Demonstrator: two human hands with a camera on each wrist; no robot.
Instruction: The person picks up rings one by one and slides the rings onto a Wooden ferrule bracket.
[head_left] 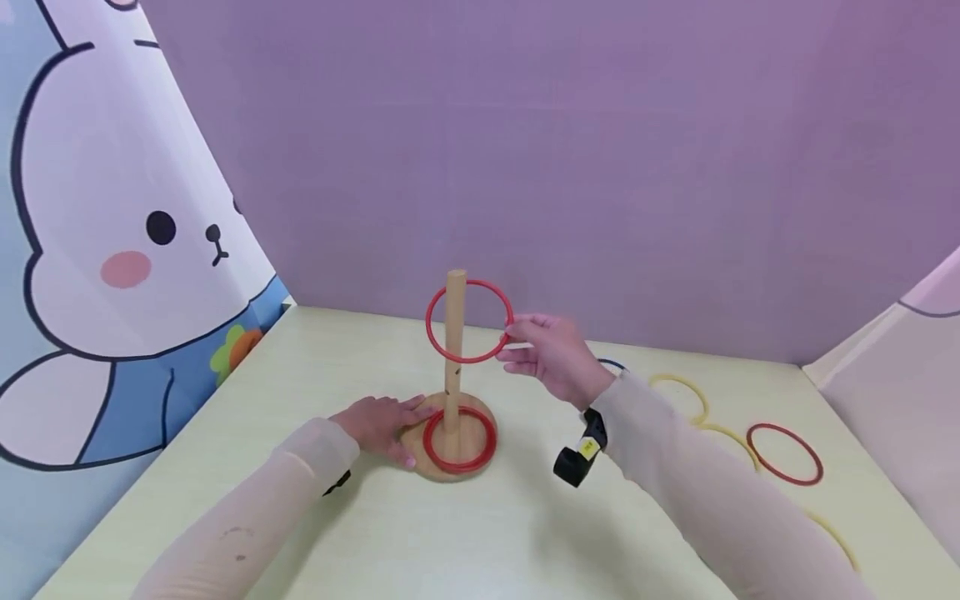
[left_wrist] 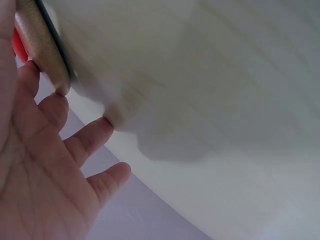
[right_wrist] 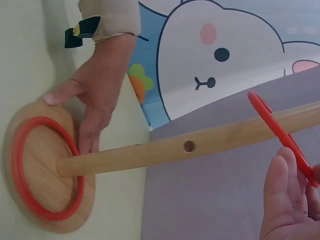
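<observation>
A wooden post (head_left: pixel 454 333) stands upright on a round wooden base (head_left: pixel 483 408). Two or more red rings (head_left: pixel 489 454) lie stacked on the base around the post's foot. My right hand (head_left: pixel 551 354) pinches another red ring (head_left: pixel 480 359) by its right side, thumb against fingers. That ring is tilted near the post's top; its lower arc crosses in front of the wood and its upper arc passes behind. My left hand (head_left: pixel 378 427) rests at the base's left edge with fingers extended. In the left wrist view its fingertips (left_wrist: pixel 31 70) touch the base's side (left_wrist: pixel 45 45).
To the right on the table (head_left: pixel 360 533) lie yellow rings (head_left: pixel 705 400), a darker red ring (head_left: pixel 817 467) and part of a blue ring (head_left: pixel 613 362), partly behind my right arm. A purple wall (head_left: pixel 525 167) stands behind, and a cartoon-printed cloth (head_left: pixel 82 192) hangs at the left.
</observation>
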